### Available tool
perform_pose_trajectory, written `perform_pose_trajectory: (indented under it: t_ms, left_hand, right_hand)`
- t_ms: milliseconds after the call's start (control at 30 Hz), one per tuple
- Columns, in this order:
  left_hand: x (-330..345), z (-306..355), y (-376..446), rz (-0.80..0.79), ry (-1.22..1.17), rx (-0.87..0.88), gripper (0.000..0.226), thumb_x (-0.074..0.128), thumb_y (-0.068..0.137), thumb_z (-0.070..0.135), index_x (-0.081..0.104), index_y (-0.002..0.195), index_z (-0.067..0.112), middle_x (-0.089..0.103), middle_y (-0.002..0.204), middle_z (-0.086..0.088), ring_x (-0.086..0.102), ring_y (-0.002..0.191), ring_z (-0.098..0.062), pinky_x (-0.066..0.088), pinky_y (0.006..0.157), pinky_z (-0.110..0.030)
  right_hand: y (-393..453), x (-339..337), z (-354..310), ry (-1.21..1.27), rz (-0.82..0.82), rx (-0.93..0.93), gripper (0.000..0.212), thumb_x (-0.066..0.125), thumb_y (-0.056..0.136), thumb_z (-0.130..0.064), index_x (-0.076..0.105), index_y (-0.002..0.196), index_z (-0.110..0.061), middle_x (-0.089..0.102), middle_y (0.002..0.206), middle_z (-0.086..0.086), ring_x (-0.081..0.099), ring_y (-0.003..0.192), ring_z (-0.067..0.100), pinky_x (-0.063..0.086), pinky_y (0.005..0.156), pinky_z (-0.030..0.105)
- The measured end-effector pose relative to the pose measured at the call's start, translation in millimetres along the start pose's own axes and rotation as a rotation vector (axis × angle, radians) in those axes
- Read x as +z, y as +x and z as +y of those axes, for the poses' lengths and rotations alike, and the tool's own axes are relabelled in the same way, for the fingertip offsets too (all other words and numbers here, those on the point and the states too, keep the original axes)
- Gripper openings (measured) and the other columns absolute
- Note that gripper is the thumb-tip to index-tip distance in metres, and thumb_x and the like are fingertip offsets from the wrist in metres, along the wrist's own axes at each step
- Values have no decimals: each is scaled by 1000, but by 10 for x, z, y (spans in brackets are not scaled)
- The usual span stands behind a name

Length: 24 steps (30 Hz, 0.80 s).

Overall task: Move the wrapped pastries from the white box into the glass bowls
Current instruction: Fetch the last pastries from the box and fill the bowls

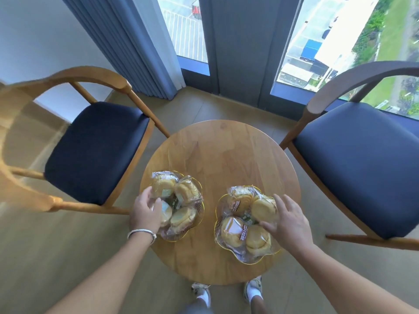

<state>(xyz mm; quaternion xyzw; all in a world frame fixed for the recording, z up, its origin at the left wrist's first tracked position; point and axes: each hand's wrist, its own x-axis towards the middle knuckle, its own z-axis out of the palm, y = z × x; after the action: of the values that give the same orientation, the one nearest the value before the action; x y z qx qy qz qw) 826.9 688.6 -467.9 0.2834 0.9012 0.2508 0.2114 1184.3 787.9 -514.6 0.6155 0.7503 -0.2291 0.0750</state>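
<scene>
Glass bowls with scalloped, gold-edged rims stand side by side on the near half of a round wooden table [217,152]; the left bowl [200,214] and the right bowl [218,209] each hold four wrapped pastries in clear film — pale, round buns, packed close and touching one another. In the left bowl a far pastry [188,189] leans against its neighbours; in the right bowl a near pastry [231,230] shows a white label. The white box cannot be seen anywhere. The person's left hand [145,211] lies at the left rim of the left bowl, fingers loosely curved over the nearest wrapper, touching it; whether it actually grips the film cannot be told. The right hand [288,220] is spread over the right side of the right bowl, fingers straight and splayed, fingertips resting on the wrappers, holding nothing. A white bracelet [141,233] circles the left wrist. Two wooden chairs with dark blue seats flank the table — one at the left [95,150], one at the right [362,164]; blue curtains [127,41] hang beside the far window.
</scene>
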Motion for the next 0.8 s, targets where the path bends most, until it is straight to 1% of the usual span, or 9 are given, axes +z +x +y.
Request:
perform_pose_trajectory:
  t_ms: [67, 133, 267, 300, 400, 467, 567, 667, 800]
  left_hand:
    - [-153, -214, 125, 25, 96, -66, 50, 57, 88, 26, 46, 136, 24, 51, 136, -6, 47, 122, -27, 40, 99, -43]
    - [-206, -369, 218, -13, 135, -141, 58, 57, 88, 31, 37, 143, 24, 41, 147, -7, 37, 132, -30, 35, 105, -48]
    - [-212, -604, 488, -252, -35, -292, 74, 58, 87, 44, 21, 149, 30, 27, 154, -5, 32, 136, -29, 31, 106, -48]
    - [-203, -636, 555, -326, -88, -344, 77, 58, 86, 49, 19, 150, 31, 26, 155, -3, 34, 136, -30, 33, 106, -49]
    - [-175, -670, 654, -508, -156, -440, 77, 55, 85, 58, 18, 149, 37, 32, 152, 2, 43, 128, -31, 45, 96, -51]
    - [-131, -680, 685, -551, -164, -387, 78, 55, 87, 54, 13, 150, 35, 35, 151, 0, 43, 128, -31, 42, 100, -52]
    - [-78, -629, 721, -600, -150, -263, 80, 53, 92, 46, 4, 151, 30, 31, 152, 2, 38, 133, -27, 33, 106, -43]
    - [-34, -558, 743, -643, -125, -175, 80, 54, 92, 44, 3, 152, 29, 31, 153, 2, 34, 136, -25, 29, 106, -38]
    - [31, -487, 832, -648, -102, -136, 79, 54, 91, 43, 5, 152, 28, 31, 153, -3, 35, 135, -27, 30, 105, -40]
  right_hand:
    - [-106, 25, -52, -13, 17, 55, 93, 60, 75, -70, 18, 148, -30, 25, 156, 4, 22, 142, 24, 37, 106, 44]
    - [-184, 44, -73, 22, -5, 131, 93, 60, 77, -69, 14, 149, -32, 20, 157, 4, 18, 143, 24, 38, 106, 45]
    - [-349, 158, -219, 165, 25, 321, 92, 62, 76, -65, 10, 147, -40, 16, 158, 6, 17, 143, 28, 36, 105, 47]
    - [-381, 191, -253, 201, 39, 366, 93, 64, 76, -64, 9, 147, -40, 15, 158, 7, 18, 142, 29, 36, 106, 48]
    - [-447, 316, -365, 265, 29, 487, 100, 65, 74, -65, 4, 148, -39, 12, 159, 7, 23, 141, 34, 35, 106, 50]
    - [-483, 428, -464, 264, 18, 529, 105, 65, 72, -68, 1, 149, -37, 9, 160, 5, 23, 141, 34, 35, 106, 51]
    - [-502, 563, -636, 260, 4, 545, 110, 66, 71, -70, -1, 151, -32, 8, 160, 4, 20, 142, 32, 32, 108, 49]
    - [-482, 645, -820, 269, 26, 555, 112, 65, 72, -69, -2, 152, -28, 9, 160, 5, 16, 143, 31, 27, 111, 47]
    - [-363, 631, -1012, 283, 23, 577, 110, 62, 74, -70, -4, 151, -28, 8, 160, 6, 14, 144, 32, 25, 113, 47]
